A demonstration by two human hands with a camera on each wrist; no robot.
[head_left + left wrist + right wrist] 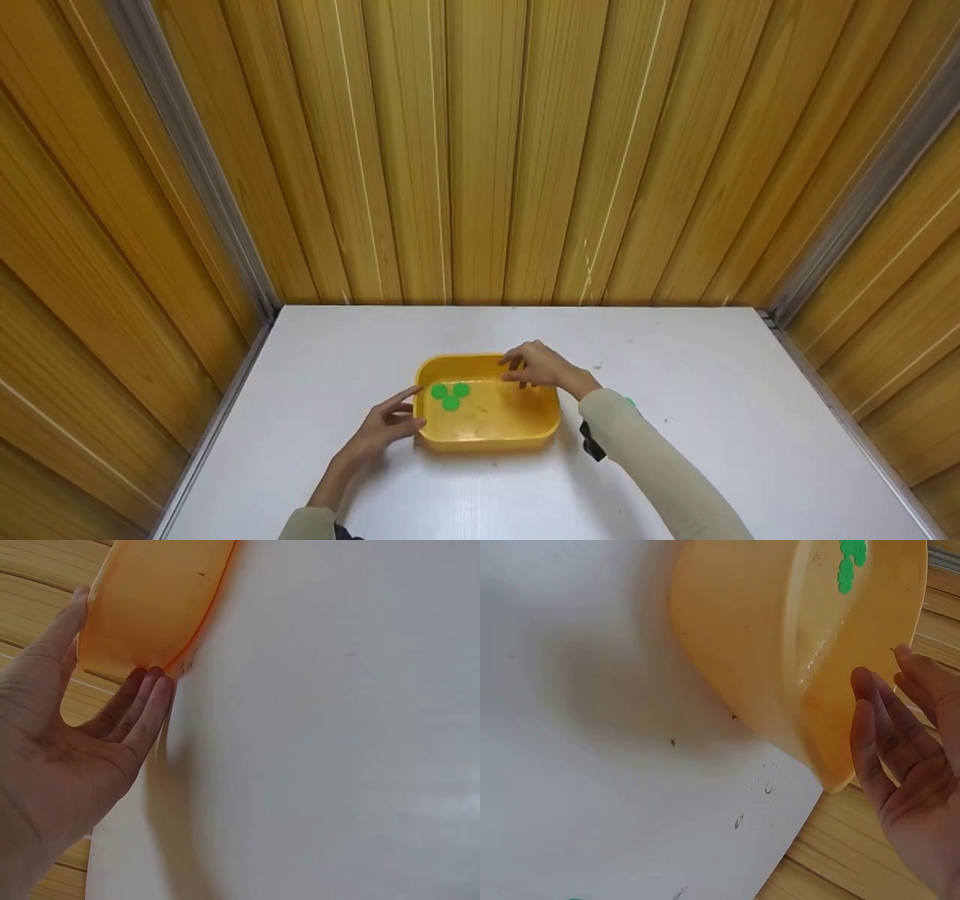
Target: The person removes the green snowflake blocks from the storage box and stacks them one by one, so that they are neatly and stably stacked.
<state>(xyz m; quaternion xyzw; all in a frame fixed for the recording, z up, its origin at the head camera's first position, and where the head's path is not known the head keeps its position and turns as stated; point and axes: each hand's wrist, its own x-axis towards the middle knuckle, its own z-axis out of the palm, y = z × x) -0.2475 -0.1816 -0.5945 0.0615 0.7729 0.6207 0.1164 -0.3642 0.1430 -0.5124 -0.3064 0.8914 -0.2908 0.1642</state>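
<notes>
A yellow plastic tray [491,444] with raised sides stands on the white table. Near its left end, on the inner floor, lie three green notched discs [451,396] joined in a cluster. My left hand [384,427] is at the tray's left end. Its fingertips and thumb touch the outer wall and rim, fingers fairly straight, as the left wrist view shows. Over the back right part of the tray hovers my right hand [538,365], palm down. Its fingers are loosely bent with nothing between them, seen also in the right wrist view beside the tray's inner wall [832,712].
A small green piece [631,403] lies on the table [720,450], mostly hidden behind the right sleeve [645,450]. Wood-patterned panels [487,150] rise behind the table and on both sides, with grey metal posts [202,150] at the corners.
</notes>
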